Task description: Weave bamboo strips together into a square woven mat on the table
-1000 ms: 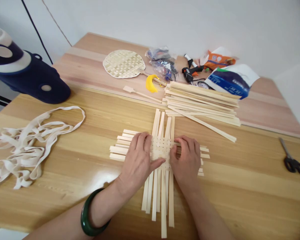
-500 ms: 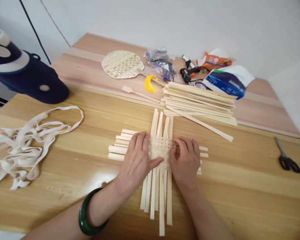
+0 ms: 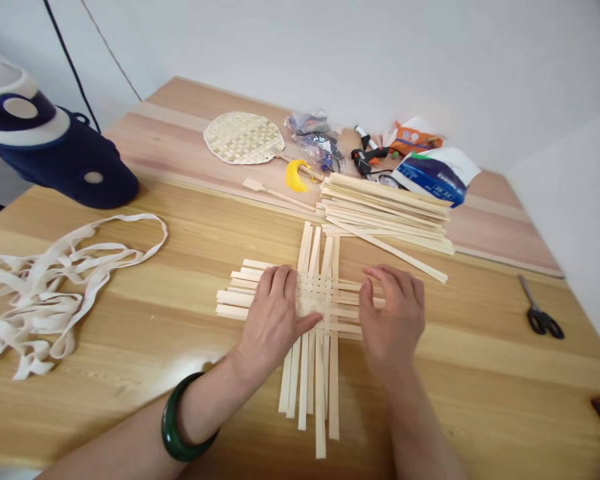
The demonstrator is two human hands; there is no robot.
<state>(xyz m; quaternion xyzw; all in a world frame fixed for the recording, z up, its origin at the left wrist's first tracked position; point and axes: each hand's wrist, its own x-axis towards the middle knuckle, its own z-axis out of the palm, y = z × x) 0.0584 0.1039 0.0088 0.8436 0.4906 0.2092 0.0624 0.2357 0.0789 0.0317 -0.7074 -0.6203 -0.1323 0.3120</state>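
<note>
The left hand point(image 3: 271, 315) lies spread out on the left part of the woven strips point(image 3: 320, 295), with its thumb reaching over the middle. It grips nothing. It seems to press down so the thin strips do not slide apart. The right hand point(image 3: 396, 319) is curled over the strip ends on the right, with a gap between thumb and fingers. It does not pinch anything, and whether it touches the strips is hard to tell. Its bent shape probably lets it fit over the flat ends.

The woven strips lie on the table point(image 3: 155, 363), between and under the two hands, where both can reach. Just past the right hand is a pile of strips point(image 3: 385, 212), perhaps put there to be close. The scissors point(image 3: 537, 319) lie farther right, and the white ribbon point(image 3: 55, 305) lies left of the left hand; both seem set out of the way.
</note>
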